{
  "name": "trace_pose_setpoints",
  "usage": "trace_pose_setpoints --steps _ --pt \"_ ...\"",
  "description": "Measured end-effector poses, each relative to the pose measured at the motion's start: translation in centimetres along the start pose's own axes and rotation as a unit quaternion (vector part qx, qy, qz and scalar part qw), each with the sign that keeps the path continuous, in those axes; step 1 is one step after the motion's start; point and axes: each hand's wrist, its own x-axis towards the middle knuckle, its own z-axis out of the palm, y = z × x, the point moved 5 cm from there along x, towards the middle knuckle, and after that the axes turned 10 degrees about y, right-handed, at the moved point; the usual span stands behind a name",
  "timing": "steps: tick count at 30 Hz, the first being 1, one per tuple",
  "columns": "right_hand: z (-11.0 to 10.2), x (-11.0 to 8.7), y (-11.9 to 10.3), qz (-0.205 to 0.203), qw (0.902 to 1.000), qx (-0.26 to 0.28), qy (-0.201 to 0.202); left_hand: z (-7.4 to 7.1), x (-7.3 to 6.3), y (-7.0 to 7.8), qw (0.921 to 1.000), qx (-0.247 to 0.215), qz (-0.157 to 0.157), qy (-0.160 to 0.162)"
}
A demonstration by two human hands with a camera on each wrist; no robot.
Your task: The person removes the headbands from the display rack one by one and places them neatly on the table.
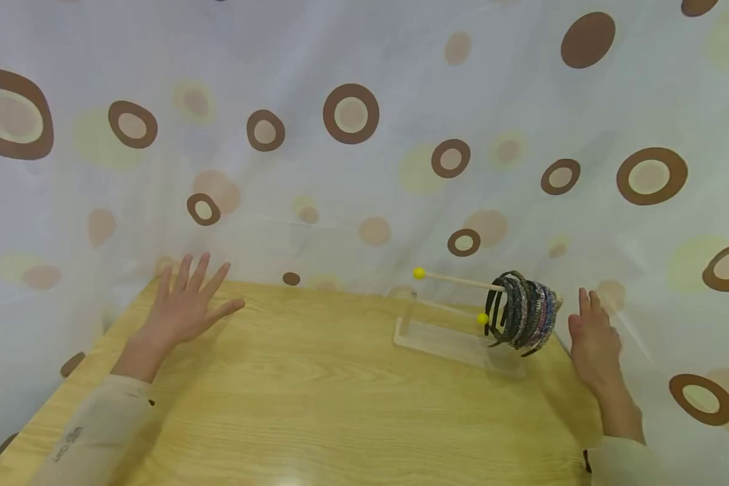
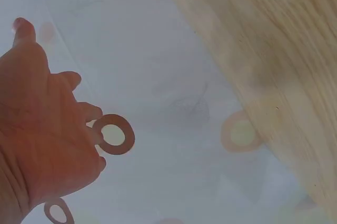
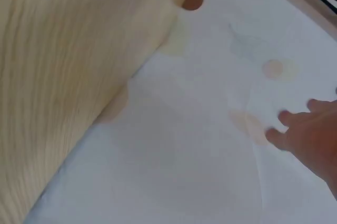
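In the head view my left hand (image 1: 185, 307) hovers over the far left of the wooden table (image 1: 316, 405), fingers spread and holding nothing. My right hand (image 1: 595, 347) is at the table's right edge with its fingers extended, also holding nothing. Just left of it stands a wooden rack (image 1: 449, 343) with rods tipped by yellow balls (image 1: 419, 273). Several glittery headbands (image 1: 525, 312) hang bunched at the rack's right end. The left wrist view shows the left palm (image 2: 47, 113); in the right wrist view the right fingers (image 3: 287, 134) show partly at the edge.
A pale curtain (image 1: 304, 175) patterned with brown and beige circles surrounds the table at the back and sides. It hangs close behind the rack and beside the right hand.
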Motion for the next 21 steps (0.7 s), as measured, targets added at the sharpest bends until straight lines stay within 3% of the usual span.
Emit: trace_pose_setpoints --steps 3,6,8,12,13,15,18,21 --pt "-0.4 0.2 -0.4 0.045 0.9964 0.072 0.007 -0.4 0.9 1.3 0.9988 -0.04 0.012 0.024" --pt "-0.5 0.2 -0.9 0.088 0.9827 0.162 0.023 -0.3 1.9 3.8 0.9932 -0.1 0.037 0.047" --pt "-0.5 0.3 -1.0 0.104 0.9659 0.234 0.04 0.2 2.7 6.4 0.9856 -0.142 0.067 0.062" --pt "-0.4 0.5 -1.2 0.117 0.9192 0.371 0.06 1.4 4.3 12.2 0.9641 -0.224 0.127 0.064" --pt "-0.2 0.5 -1.2 0.12 0.912 0.387 0.063 1.7 4.7 13.7 0.9579 -0.245 0.137 0.06" --pt "0.1 0.5 -1.0 0.132 0.907 0.394 0.07 2.4 5.6 16.4 0.9454 -0.287 0.148 0.047" --pt "0.6 0.3 -0.7 0.162 0.9017 0.391 0.089 3.5 6.9 20.5 0.9262 -0.346 0.148 0.024" --pt "1.2 0.1 -0.6 0.196 0.8881 0.402 0.107 4.8 7.9 24.5 0.9083 -0.393 0.142 0.006"
